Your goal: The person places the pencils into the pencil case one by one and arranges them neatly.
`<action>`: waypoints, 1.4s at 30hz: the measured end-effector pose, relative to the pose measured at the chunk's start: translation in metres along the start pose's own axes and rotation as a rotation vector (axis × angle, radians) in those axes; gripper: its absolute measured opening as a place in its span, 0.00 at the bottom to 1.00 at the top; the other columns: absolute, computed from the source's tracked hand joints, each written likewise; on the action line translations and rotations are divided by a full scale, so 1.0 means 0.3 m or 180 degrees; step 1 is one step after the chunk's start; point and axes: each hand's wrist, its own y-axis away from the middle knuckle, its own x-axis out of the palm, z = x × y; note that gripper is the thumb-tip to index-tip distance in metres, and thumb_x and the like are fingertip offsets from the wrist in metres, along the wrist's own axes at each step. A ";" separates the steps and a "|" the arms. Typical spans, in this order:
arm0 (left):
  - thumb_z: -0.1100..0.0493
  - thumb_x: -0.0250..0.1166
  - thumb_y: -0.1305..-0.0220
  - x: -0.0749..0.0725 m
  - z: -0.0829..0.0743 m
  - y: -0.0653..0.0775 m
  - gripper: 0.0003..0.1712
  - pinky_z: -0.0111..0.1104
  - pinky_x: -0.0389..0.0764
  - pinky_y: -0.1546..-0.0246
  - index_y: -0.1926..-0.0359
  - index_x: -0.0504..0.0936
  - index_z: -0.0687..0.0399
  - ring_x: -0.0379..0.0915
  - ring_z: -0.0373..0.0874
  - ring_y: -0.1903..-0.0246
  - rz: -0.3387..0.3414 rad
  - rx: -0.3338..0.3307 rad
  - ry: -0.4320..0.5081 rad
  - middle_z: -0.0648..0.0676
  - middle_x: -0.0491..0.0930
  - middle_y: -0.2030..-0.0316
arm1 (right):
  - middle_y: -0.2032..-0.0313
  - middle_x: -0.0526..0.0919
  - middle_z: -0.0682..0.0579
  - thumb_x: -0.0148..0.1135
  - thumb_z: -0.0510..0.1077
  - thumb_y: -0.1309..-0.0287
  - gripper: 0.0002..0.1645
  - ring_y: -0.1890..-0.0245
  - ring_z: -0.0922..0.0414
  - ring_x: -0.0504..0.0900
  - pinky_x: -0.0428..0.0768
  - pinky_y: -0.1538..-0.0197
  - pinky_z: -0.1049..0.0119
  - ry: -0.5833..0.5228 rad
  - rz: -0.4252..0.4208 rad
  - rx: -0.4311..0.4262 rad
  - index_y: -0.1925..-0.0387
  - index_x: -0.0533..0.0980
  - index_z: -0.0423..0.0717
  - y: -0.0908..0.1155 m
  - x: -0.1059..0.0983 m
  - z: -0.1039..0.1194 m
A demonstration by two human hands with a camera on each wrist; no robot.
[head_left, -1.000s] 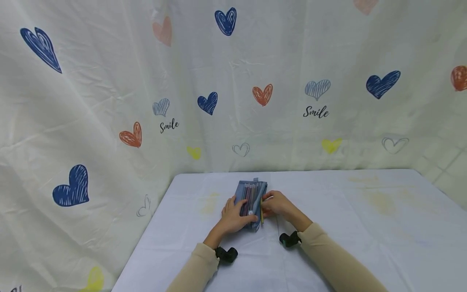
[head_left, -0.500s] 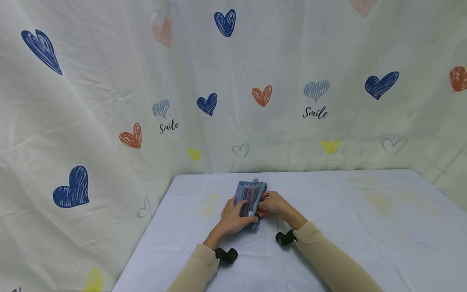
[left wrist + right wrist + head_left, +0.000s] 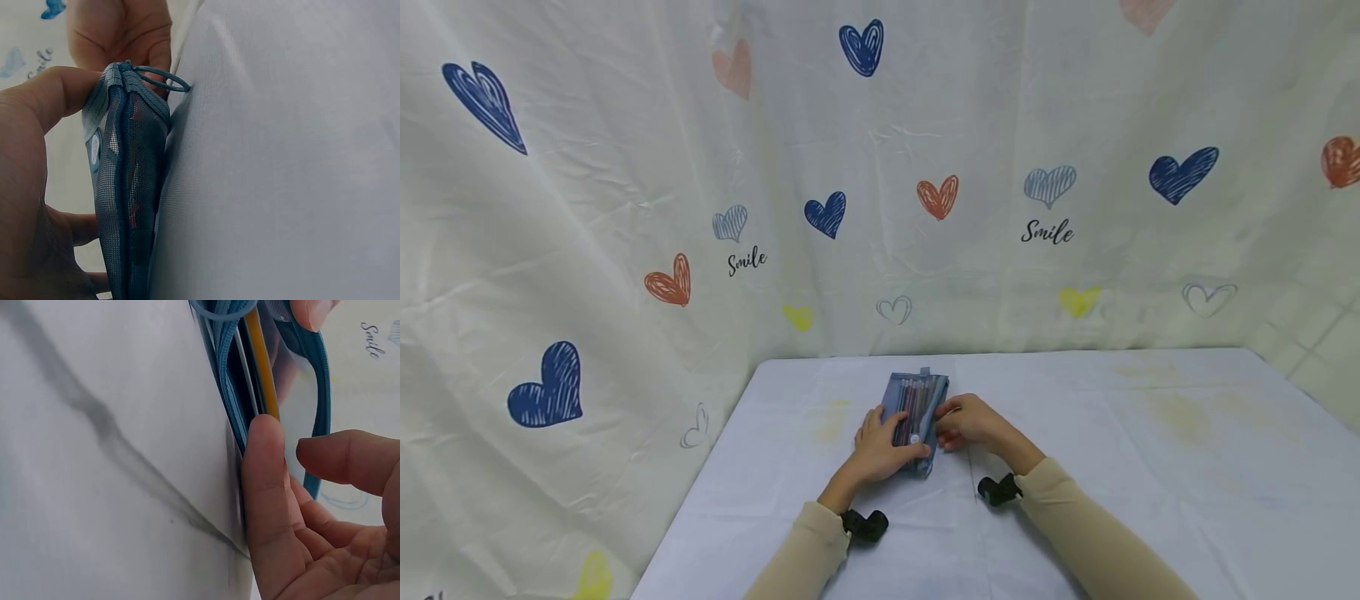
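A blue mesh pencil case (image 3: 919, 392) lies on the white table, with several pencils showing through its top. Across its near half my left hand (image 3: 877, 446) holds it, the fingers at the left and the thumb at the lower right. In the right wrist view the zipper opening (image 3: 322, 387) gapes, and a yellow pencil (image 3: 261, 356) lies inside. My right hand (image 3: 972, 423) is at the case's right side. One of its fingertips (image 3: 265, 428) touches or nearly touches the yellow pencil's end, while the thumb stands apart. The other fingers are partly hidden.
The white tablecloth (image 3: 1120, 483) spreads around the case, with faint yellowish stains and a fold near the right hand. Behind the table hangs a white curtain (image 3: 985, 275) printed with hearts. A dark wrist camera (image 3: 867, 525) sits at the left cuff.
The yellow pencil, earlier at the case's right edge in my right hand, has gone into the case. My right hand moved left, then back right a little. The left hand stayed put.
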 end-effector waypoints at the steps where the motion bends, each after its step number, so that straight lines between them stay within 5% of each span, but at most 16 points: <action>1: 0.29 0.67 0.43 0.001 0.001 -0.001 0.51 0.65 0.46 0.26 0.24 0.65 0.45 0.36 0.65 0.20 -0.0003 -0.0006 0.0002 0.64 0.43 0.19 | 0.68 0.86 0.40 0.60 0.33 0.35 0.20 0.74 0.56 0.85 0.87 0.66 0.62 0.0022 -0.0008 0.0000 0.43 0.73 0.28 0.003 -0.003 0.000; 12: 0.28 0.69 0.45 0.002 -0.013 -0.005 0.53 0.65 0.48 0.26 0.23 0.64 0.44 0.38 0.64 0.20 -0.0041 -0.0053 0.0018 0.63 0.43 0.19 | 0.67 0.85 0.43 0.57 0.39 0.30 0.20 0.72 0.56 0.84 0.87 0.65 0.61 0.0356 -0.0090 -0.0004 0.42 0.74 0.30 0.021 -0.092 -0.014; 24: 0.29 0.65 0.38 -0.010 0.007 -0.004 0.40 0.68 0.46 0.28 0.27 0.69 0.28 0.36 0.68 0.20 0.0113 0.0376 -0.0055 0.67 0.44 0.20 | 0.52 0.85 0.34 0.54 0.42 0.27 0.24 0.63 0.53 0.88 0.88 0.55 0.57 0.0453 -0.0214 -0.0051 0.38 0.71 0.28 0.053 -0.226 -0.005; 42: 0.40 0.64 0.30 -0.009 0.014 0.001 0.28 0.69 0.44 0.28 0.31 0.77 0.32 0.33 0.73 0.21 0.0196 0.0513 -0.0228 0.65 0.44 0.19 | 0.49 0.83 0.33 0.55 0.45 0.26 0.26 0.60 0.53 0.89 0.87 0.53 0.60 0.0371 -0.0288 -0.0151 0.36 0.70 0.31 0.069 -0.324 0.009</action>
